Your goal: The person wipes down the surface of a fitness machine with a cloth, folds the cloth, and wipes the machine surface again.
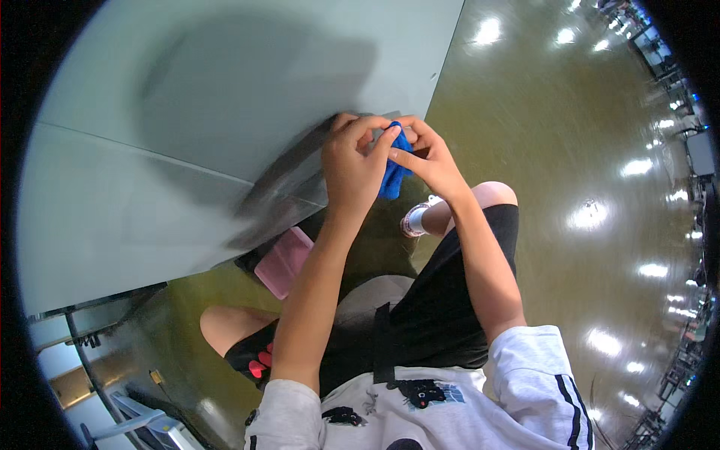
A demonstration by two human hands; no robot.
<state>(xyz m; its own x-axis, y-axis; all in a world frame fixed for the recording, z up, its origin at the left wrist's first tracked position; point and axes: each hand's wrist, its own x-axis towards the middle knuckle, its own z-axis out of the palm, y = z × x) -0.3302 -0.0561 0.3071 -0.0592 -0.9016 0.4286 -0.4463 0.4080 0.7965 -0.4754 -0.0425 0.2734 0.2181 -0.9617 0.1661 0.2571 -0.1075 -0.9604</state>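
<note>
A small, soft piece of blue cloth (391,183) hangs in loose folds just off the near edge of the white table. My left hand (354,152) pinches its upper end between thumb and forefinger. From the other side, my right hand (430,154) grips the same cloth, its thumb against the near face. The fingertips of both hands nearly meet at the top of the cloth. Part of the cloth is hidden behind my fingers.
The white tabletop (197,112), with a seam across it, fills the left. A pink plastic container (284,262) sits below its edge. Between my legs is a round stool seat (377,289). Shiny floor (534,140) extends right; a metal frame (81,349) stands lower left.
</note>
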